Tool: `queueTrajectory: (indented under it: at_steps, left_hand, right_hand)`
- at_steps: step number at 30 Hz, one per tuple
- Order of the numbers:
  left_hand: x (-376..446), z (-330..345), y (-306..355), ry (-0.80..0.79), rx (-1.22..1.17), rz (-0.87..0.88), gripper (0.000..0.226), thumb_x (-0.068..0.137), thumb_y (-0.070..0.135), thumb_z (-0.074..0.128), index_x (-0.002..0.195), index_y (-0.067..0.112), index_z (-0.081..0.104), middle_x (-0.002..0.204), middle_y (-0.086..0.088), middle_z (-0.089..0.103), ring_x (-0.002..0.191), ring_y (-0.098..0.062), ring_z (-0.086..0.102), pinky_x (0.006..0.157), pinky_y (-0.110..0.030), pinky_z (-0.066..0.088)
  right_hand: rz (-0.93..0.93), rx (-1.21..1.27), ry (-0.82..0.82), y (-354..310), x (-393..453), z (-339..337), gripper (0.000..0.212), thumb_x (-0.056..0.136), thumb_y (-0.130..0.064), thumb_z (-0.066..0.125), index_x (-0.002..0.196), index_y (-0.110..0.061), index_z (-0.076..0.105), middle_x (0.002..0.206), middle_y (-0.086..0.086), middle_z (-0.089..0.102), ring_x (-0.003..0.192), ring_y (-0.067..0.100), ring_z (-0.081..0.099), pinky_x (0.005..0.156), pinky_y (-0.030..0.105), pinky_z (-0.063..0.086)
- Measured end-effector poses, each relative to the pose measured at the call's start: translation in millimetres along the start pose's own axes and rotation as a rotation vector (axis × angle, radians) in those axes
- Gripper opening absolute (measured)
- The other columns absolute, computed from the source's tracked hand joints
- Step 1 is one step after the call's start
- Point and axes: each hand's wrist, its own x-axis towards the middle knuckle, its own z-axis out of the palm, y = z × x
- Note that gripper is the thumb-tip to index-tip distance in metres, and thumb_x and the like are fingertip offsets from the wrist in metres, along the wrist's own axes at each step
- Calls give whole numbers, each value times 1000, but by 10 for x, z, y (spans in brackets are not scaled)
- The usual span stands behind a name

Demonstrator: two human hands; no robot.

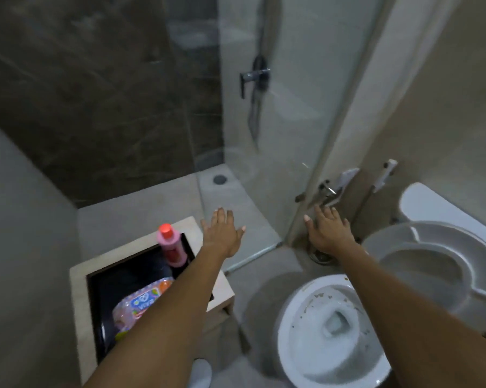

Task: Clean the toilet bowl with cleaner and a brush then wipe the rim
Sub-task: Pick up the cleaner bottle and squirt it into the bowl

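Reaching fwd: left hand [222, 233] and right hand [327, 231] both flat, fingers spread, holding nothing. Pink plastic cleaner bottle w/ red cap [171, 246] upright in black tray [101, 306], left of soiled white toilet bowl [331, 329]. Prob light, slick; grip mid-body.

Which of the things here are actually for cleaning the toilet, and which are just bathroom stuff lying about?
For the job:
toilet bowl, speckled with dirt
pink bottle, probably the cleaner
wipes pack, maybe for the rim

Just there:
shower tap
floor drain
bidet sprayer
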Motion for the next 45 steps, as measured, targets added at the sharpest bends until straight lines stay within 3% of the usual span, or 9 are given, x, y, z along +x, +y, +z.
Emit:
queueTrajectory:
  at_steps: [9, 20, 25, 31, 36, 40, 43, 45]
  left_hand:
    - [-460, 170, -1344, 70, -55, -271, 64, 101, 45, 25, 150, 9, 9, 158, -13, 3, 145, -26, 5, 113, -55, 8]
    - [-160, 682, -2449, -57, -19, -314, 69, 99, 50, 26, 151, 9, 6, 159, -14, 0, 146, -26, 2, 115, -53, 6]
    - [335, 743, -2787, -3, 2, -187, 67, 100, 46, 31, 151, 10, 7, 159, -13, 2, 145, -27, 6, 116, -49, 9]
    - [870, 670, -2721, 130, 38, 139, 65, 99, 47, 33, 152, 23, 5, 159, -8, 6, 145, -25, 10, 114, -49, 11]
    - [1042, 769, -2705, 133, 300, 427, 54, 102, 34, 31, 151, 30, 10, 160, 1, 5, 146, -18, 8, 114, -46, 10]
    - [1131, 818, -2838, 203, 206, 474, 51, 98, 15, 44, 146, 24, 31, 155, -1, 27, 142, -19, 26, 111, -39, 20]
    - [1151, 802, -3032, 223, 17, 538, 53, 78, -4, 63, 129, 10, 56, 132, -14, 56, 118, -31, 56, 95, -40, 45]
    - [1151, 810, -3209, 226, -53, 515, 48, 75, -5, 62, 123, 3, 59, 123, -18, 60, 108, -35, 61, 90, -40, 49]
  right_hand:
    - [-260, -94, -109, -1158, 65, 514, 63, 102, -47, 21, 154, -13, 12, 160, 12, 8, 148, 27, 3, 117, 49, 8]
    - [-308, -123, -289, -2076, 249, 1985, 65, 100, -49, 27, 154, -16, 11, 160, 11, 9, 148, 25, 6, 117, 47, 10]
    - [-297, -80, -303, -2317, 582, 2541, 67, 99, -49, 33, 153, -16, 11, 159, 12, 13, 146, 26, 10, 116, 45, 16]
    - [-284, 12, -240, -2547, 958, 2924, 77, 95, -53, 42, 154, -18, 6, 160, 11, 11, 147, 25, 10, 115, 46, 18]
    - [-315, 76, -228, -2624, 1004, 3172, 86, 92, -52, 49, 154, -22, -2, 161, 9, 5, 148, 25, 5, 116, 44, 13]
    - [-323, 160, -197, -2706, 1070, 3292, 85, 90, -52, 52, 154, -23, 3, 161, 9, 7, 148, 25, 6, 117, 45, 13]
    - [-352, 234, -136, -2884, 1150, 3397, 86, 87, -53, 58, 153, -18, 16, 159, 11, 16, 147, 26, 14, 116, 45, 20]
    - [-340, 319, -94, -3052, 1187, 3479, 91, 81, -52, 66, 152, -18, 20, 158, 11, 21, 146, 26, 18, 115, 45, 24]
